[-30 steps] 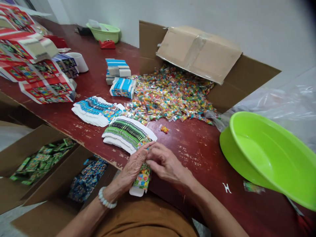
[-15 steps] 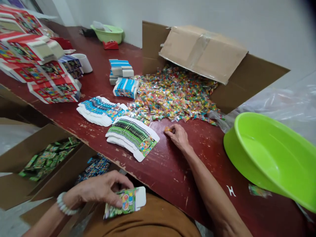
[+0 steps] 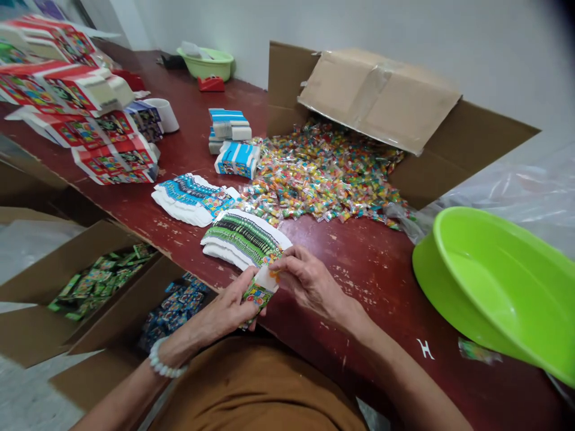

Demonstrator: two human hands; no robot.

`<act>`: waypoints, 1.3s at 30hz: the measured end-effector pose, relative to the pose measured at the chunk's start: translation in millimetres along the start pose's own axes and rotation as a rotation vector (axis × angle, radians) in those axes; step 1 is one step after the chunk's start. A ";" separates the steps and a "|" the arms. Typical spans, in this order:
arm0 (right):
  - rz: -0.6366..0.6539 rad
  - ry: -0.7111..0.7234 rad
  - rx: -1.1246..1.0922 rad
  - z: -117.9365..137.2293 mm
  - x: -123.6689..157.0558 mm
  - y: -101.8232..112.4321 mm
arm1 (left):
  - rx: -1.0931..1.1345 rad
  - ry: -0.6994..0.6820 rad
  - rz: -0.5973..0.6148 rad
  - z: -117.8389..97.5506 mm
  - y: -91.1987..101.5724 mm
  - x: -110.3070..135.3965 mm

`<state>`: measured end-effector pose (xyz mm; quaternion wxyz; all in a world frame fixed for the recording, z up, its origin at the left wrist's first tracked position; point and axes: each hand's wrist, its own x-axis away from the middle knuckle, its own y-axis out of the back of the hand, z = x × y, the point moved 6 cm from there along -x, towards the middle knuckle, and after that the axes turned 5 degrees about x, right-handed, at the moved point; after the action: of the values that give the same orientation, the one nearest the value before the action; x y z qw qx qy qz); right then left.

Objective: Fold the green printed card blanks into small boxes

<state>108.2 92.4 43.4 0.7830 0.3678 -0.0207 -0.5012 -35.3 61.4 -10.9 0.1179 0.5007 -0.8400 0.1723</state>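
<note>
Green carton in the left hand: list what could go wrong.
The orange candy in the right hand might catch on the open white flap. The left hand holds the green carton by the edge of the table, so a slip could drop it. Either hand might nudge the fanned green cartons.

Far beyond the right hand (image 3: pixel 312 281), a pale wall (image 3: pixel 449 48) is rising behind the table (image 3: pixel 381 323). The table is stretching below this hand, and its dark red top is showing worn patches. Just past this hand, some light (image 3: pixel 312 230) is reflecting. Lower, to the left of the left hand (image 3: pixel 231 308), grey floor (image 3: pixel 27 386) is showing.
</note>
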 end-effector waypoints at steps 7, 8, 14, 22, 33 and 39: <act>-0.023 -0.226 -0.261 -11.0 2.1 -1.2 | 0.014 -0.108 -0.094 -7.3 -2.6 -4.6; -0.079 -0.305 -0.366 -18.0 3.2 1.5 | 0.082 -0.088 -0.084 -5.2 -4.0 -5.7; -0.062 -0.582 -0.688 -41.7 6.9 -8.2 | 0.305 -0.078 -0.127 4.9 -6.3 -11.2; 0.055 -0.664 -0.996 -35.5 13.9 -25.9 | 0.360 -0.095 -0.166 -1.5 -13.9 -15.6; -0.092 -0.373 -0.645 -23.8 8.7 -19.3 | 0.725 0.019 -0.105 1.4 -24.7 -23.6; -0.049 -0.439 -0.698 -28.0 8.4 -22.5 | 0.728 0.017 -0.169 -7.3 -24.0 -20.8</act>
<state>106.3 96.2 6.7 0.8256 -0.0349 -0.0073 -0.5631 -4.2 70.5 -7.9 -0.0472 0.5760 -0.6785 0.4535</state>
